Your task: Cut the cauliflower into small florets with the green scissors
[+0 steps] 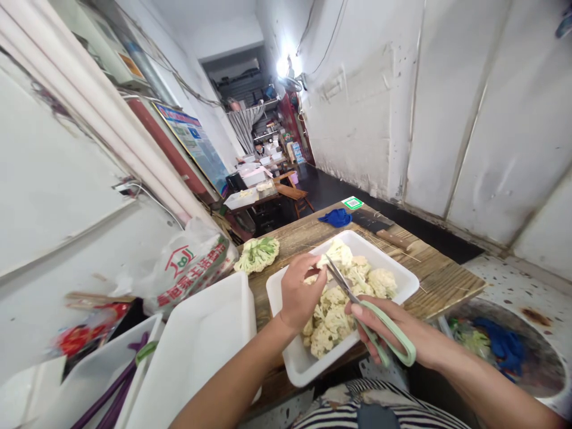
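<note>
Clock centred on our tray. White-walled room; scuffed right wall (357,125) from 12 to 2, dark floor (328,182) along its foot. Our wooden table (438,285), grain showing, bits of straw on top. On it: white tray (404,275) full of cauliflower pieces (330,325). Second white tray (196,333) at 9. Our left hand (301,289) pinches a floret (339,253) over the tray's far side; our right hand (417,332) grips green-handled scissors (349,293), blades at the floret. Cauliflower chunk (258,255) at 10, cleaver (393,239) at 1, blue cloth (336,218) at 12, QR card (353,203) beyond it.
</note>
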The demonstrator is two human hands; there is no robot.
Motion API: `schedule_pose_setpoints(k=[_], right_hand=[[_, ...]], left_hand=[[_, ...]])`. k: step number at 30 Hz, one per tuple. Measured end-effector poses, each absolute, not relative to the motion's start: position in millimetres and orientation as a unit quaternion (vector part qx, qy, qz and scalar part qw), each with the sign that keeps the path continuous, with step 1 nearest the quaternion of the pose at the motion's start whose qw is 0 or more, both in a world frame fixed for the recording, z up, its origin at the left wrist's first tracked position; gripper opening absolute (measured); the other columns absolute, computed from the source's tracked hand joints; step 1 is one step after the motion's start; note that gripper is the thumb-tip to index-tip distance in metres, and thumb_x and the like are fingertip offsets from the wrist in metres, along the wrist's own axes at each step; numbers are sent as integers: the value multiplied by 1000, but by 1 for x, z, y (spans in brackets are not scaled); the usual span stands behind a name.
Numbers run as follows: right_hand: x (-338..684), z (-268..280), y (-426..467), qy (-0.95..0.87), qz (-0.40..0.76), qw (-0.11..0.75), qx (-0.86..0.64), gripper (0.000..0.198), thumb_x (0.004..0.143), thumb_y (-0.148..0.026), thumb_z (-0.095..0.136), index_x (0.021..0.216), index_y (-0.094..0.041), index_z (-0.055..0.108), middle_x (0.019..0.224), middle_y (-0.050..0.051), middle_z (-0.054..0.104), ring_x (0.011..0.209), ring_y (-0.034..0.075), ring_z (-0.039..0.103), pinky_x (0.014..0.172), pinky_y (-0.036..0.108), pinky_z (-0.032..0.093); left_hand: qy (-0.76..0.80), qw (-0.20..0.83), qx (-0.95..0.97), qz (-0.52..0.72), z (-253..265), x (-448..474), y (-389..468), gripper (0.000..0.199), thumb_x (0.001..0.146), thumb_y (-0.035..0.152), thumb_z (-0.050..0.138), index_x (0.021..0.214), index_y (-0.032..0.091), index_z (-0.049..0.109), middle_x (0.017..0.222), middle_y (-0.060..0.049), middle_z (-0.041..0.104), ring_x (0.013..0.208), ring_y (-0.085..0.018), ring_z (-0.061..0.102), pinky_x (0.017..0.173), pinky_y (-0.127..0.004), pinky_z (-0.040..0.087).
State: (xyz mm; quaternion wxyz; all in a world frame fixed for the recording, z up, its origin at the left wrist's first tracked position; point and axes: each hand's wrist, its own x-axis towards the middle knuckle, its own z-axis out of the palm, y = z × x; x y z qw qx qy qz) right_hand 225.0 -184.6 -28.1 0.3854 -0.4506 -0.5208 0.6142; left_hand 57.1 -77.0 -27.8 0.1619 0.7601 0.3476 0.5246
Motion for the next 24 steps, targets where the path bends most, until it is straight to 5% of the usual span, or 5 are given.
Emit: schedule_pose_setpoints(k=[5, 24], right_hand=[[228, -13, -185, -539, 591, 364, -478, 45, 85, -63, 55, 74, -19, 48, 60, -5, 53, 47, 10, 52, 47, 22, 44], [246, -19, -187, -501, 583, 359, -530, 49, 77, -62, 64, 61, -20, 44, 40, -8, 46, 30, 7, 43, 30, 16, 33]], left_hand=[[302, 65, 815, 490, -30, 51, -77, 20, 81, 16, 61, 99, 20, 68, 99, -7, 70, 91, -19, 66, 80, -33, 58], [207, 55, 888, 406, -40, 65, -66, 19, 84, 14, 54, 95, 20, 67, 97, -9, 72, 93, -19, 67, 86, -33, 56]])
